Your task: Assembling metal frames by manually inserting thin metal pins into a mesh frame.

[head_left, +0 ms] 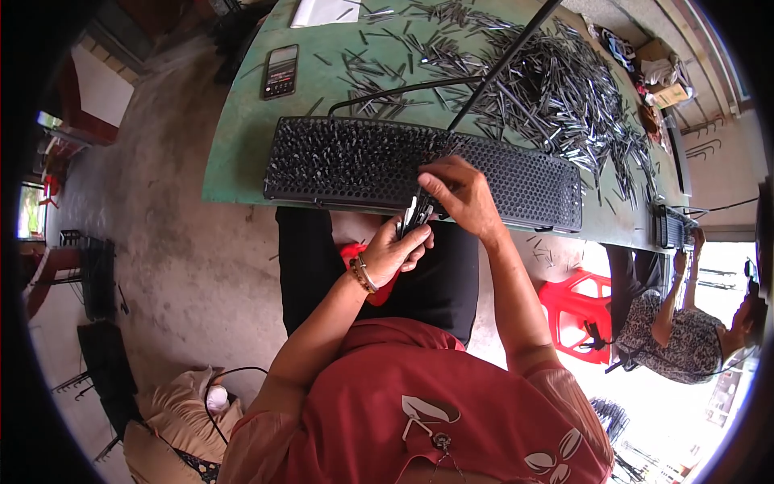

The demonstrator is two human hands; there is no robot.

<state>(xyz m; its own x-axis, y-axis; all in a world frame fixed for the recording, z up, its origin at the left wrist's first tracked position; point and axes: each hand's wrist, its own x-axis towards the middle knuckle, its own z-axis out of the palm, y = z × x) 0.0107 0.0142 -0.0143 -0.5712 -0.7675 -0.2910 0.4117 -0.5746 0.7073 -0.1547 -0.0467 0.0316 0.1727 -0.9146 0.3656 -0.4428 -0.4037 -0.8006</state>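
Note:
My left hand (391,256) is closed around a small bundle of thin dark and silvery sticks (416,213), held just off the near edge of a long black perforated rack (528,187). Over the middle of that rack is my right hand (466,198), its thumb and fingers drawn together in a pinch; whatever is between the fingertips is too small to make out. Many upright sticks (339,157) fill the rack's left half, while its right part shows bare round holes.
The rack lies along the near edge of a green table (242,133). Behind it is a large heap of loose sticks (568,101), crossed by a black metal rod (504,64). A phone (280,73) lies at left. Another person (677,335) works at right, near a red stool (574,315).

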